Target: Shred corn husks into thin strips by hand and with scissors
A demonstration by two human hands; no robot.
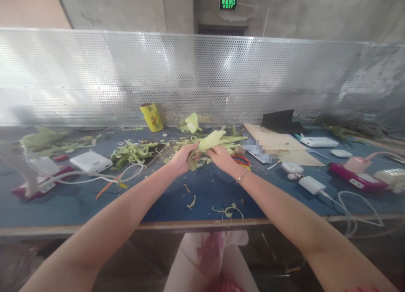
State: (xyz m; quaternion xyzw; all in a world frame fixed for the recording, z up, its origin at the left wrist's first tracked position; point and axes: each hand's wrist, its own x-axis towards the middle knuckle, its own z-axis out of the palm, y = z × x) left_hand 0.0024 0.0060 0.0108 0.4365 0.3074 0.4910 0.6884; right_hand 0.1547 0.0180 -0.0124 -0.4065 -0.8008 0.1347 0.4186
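Note:
Between both hands, just above the table's middle, is a pale green, husk-like leaf bundle (211, 140) with its wide tip pointing up and right. My left hand (185, 158) wraps round its lower end, where darker green folds hang below the fingers. On the other side my right hand (221, 158) pinches its base; the fingertips are partly hidden. Another pale green curled leaf (192, 123) stands behind. Left of the hands lies a pile of green strips (133, 153), and thin leaf scraps (192, 201) are scattered nearer the front.
A yellow tube (152, 117) stands by the perforated metal screen (126, 73). Leftward are a white power bank (91, 161), cables and a purple power strip (44, 182). To the right lie cardboard (272, 136), a phone (257, 151), a white charger (312, 185) and another purple strip (356, 178).

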